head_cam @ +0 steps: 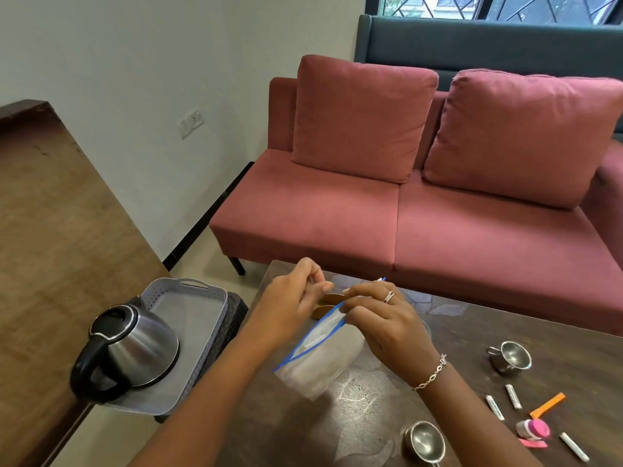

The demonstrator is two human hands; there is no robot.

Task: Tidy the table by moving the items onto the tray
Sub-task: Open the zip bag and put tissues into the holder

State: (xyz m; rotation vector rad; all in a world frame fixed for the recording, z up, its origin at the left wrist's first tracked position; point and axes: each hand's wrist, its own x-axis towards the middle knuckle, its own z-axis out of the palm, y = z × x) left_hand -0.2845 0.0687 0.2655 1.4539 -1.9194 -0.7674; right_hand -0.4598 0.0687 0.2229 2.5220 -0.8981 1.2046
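Left hand (291,303): wrist raised, fingers curled, pinching seemingly the zip bag (320,364) mouth. Right hand (382,320): palm down, pinching blue seal (296,350) opposite. Brown pieces (328,299) between grips. Zip bag slopes below them onto table (472,332); tray (202,318) leftward.

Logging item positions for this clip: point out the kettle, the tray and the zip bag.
kettle (141,345): head view, on its steel body.
tray (199,318): head view, on its bare floor beyond the kettle.
zip bag (320,365): head view, on its clear lower part.
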